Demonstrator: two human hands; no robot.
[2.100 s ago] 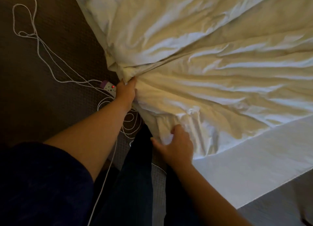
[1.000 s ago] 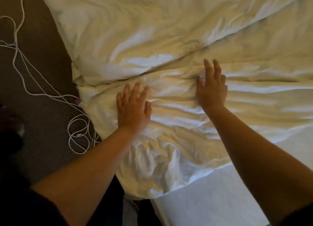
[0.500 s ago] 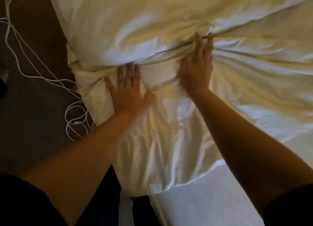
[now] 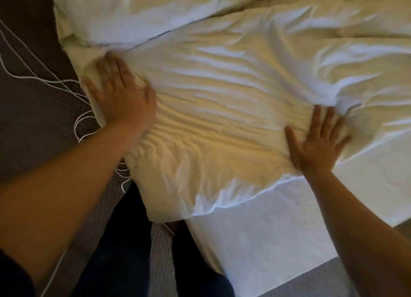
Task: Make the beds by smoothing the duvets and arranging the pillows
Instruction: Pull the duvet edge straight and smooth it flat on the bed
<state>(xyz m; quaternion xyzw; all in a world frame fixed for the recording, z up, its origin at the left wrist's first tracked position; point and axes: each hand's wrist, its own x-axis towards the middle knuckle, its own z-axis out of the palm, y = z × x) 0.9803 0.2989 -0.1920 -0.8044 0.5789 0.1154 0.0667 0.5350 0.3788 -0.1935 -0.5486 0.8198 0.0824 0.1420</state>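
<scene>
The white duvet [image 4: 222, 100] lies across the bed and fills most of the view, from 9 o'clock over the top to 3 o'clock. It is full of soft wrinkles that run sideways between the 2 hands. Its lower corner hangs off the bed edge at about 6 o'clock, just above the dark trousers [image 4: 124, 252] of the person.

The left hand [image 4: 122, 100] lies flat on the duvet at about 9 o'clock, close to the side edge of the bed. Its fingers are straight and point up toward 11 o'clock. It grips nothing; it only presses on the cloth. The hand looks a bit blurry.

The right hand [image 4: 315, 141] lies flat on the duvet at about 3 o'clock, near the duvet's lower edge. Its fingers are spread wide and straight, and the thumb sticks out toward the left. It also grips nothing and only presses down. The cloth bunches up in a small heap just past its fingertips.

A white pillow [image 4: 138, 14] lies at 11 o'clock, touching the top edge of the duvet.

Below the duvet, at 5 o'clock, the smooth white sheet [image 4: 278, 225] shows on the mattress.

On the brown carpet [image 4: 29, 109] at 9 o'clock lie thin white cables [image 4: 44, 80], looped beside the bed.
</scene>
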